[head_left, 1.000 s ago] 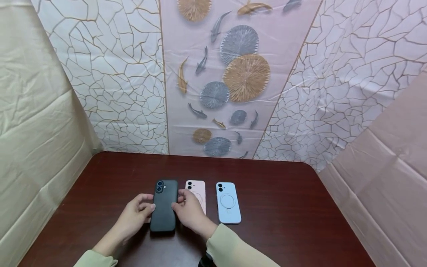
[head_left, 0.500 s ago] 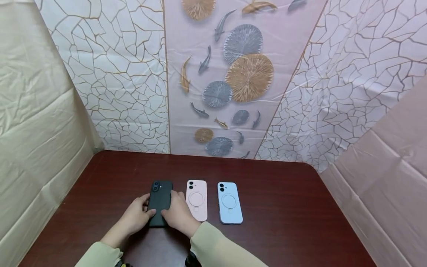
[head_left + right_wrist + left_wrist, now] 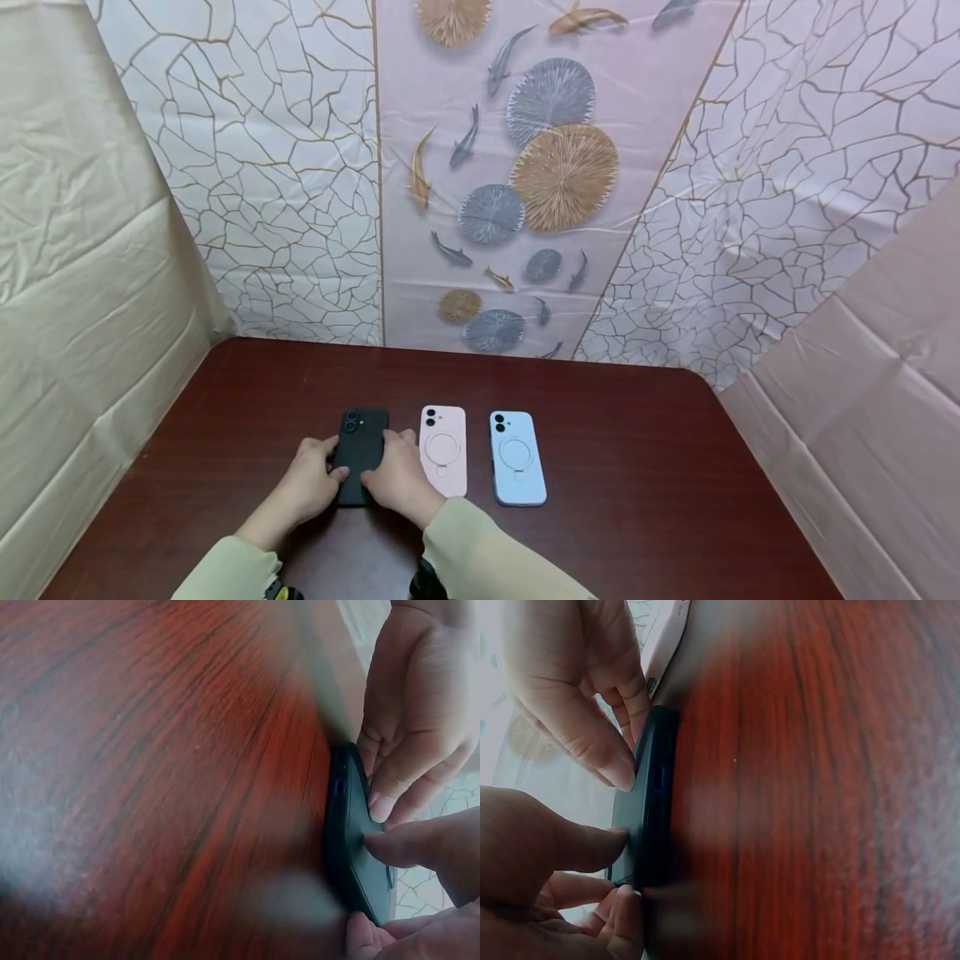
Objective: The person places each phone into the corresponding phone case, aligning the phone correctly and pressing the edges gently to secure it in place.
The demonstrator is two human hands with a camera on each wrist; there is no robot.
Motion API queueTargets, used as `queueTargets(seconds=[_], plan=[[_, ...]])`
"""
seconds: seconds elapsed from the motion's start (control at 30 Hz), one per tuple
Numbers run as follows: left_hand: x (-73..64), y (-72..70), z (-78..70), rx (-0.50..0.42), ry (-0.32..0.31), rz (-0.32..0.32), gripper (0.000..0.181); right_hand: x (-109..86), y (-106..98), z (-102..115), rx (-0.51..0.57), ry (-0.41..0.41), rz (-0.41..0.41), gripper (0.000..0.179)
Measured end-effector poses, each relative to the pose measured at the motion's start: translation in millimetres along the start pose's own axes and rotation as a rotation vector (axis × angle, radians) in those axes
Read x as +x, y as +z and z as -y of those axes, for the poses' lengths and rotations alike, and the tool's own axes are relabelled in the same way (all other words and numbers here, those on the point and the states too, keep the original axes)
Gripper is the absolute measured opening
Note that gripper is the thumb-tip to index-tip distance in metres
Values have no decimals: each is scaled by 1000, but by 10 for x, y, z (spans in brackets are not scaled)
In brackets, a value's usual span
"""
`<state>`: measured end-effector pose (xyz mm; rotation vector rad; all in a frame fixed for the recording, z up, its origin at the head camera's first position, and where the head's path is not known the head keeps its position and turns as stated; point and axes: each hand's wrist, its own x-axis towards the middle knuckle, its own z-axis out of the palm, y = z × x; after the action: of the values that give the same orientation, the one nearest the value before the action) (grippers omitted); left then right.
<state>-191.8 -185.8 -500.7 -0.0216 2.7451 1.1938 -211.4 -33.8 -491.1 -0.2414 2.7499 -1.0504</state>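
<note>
A black phone (image 3: 363,442) lies back up on the table at the left of a row of three, its camera lenses at the upper left corner. My left hand (image 3: 307,485) holds its left edge, thumb on the back and fingers at the side. At the right edge, my right hand (image 3: 403,478) grips it the same way and covers part of that side. In the left wrist view the charging port shows on the end of the black phone (image 3: 639,810). The right wrist view shows both thumbs touching the back of the black phone (image 3: 358,832).
Just right of my right hand lies a pink phone (image 3: 442,450) with a ring on its back. Farther right is a light blue phone (image 3: 517,458), also ringed. The dark red wooden table (image 3: 637,467) is bordered by hanging cloths at the back and sides.
Both hands have lowered the black phone from above the table onto it, slightly leftward. The pink phone, partly covered before, is now almost fully visible. Over the last half second hardly anything moved.
</note>
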Motion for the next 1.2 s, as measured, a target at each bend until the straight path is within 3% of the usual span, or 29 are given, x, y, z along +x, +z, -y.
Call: queueTargets(seconds=[0.17, 0.43, 0.9, 1.03, 1.2], plan=[[23, 15, -10, 32, -1, -2, 58, 15, -30, -23, -15, 9, 26, 69], [94, -67, 0, 137, 13, 93, 58, -5, -94, -7, -79, -12, 65, 71], [200, -164, -24, 156, 39, 180, 44, 33, -107, -19, -124, -9, 65, 73], [190, -184, -10, 171, 33, 182, 42, 34, -60, -2, -145, -16, 74, 74], [169, -168, -17, 260, 36, 149, 43, 33, -27, 45, -196, -29, 82, 74]])
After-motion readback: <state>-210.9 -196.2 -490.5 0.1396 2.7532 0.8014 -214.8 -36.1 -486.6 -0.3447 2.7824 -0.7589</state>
